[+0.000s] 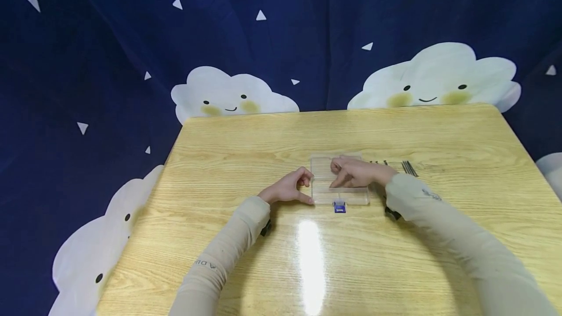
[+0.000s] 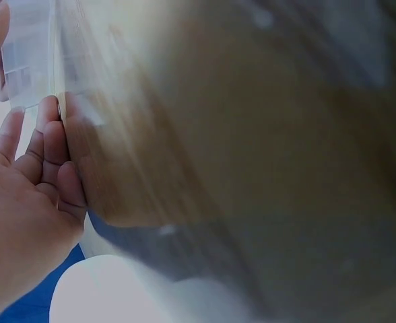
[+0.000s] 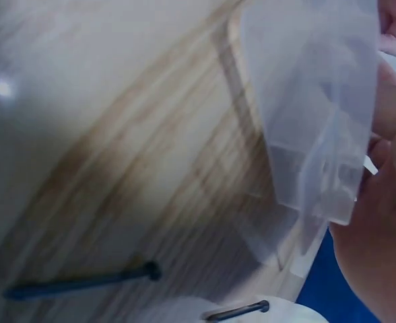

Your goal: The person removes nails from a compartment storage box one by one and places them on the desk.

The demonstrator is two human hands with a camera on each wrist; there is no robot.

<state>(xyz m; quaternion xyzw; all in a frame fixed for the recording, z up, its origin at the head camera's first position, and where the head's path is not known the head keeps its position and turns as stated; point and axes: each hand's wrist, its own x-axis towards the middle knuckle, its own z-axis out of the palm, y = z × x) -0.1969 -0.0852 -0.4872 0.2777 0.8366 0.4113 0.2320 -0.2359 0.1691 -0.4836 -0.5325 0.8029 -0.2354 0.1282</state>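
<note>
A clear plastic box [image 1: 340, 198] with an upright front panel lies on the table, a small blue tag [image 1: 339, 207] at its front edge. My left hand [image 1: 291, 187] is at the box's left side, thumb by the front corner and index finger higher along the edge. In the left wrist view its other fingers [image 2: 55, 141] bend against the wooden surface beside the clear plastic. Over the middle of the box is my right hand [image 1: 353, 172], one finger bent and another digit pointing down inside. I cannot tell whether it pinches anything there.
Several long dark rods [image 1: 409, 168] lie side by side right of the box. Shorter dark pins with round heads, such as this pin [image 3: 83, 281], lie behind my right wrist. The wooden table [image 1: 210, 160] meets a dark blue cloud-print curtain [image 1: 307, 38] at the back.
</note>
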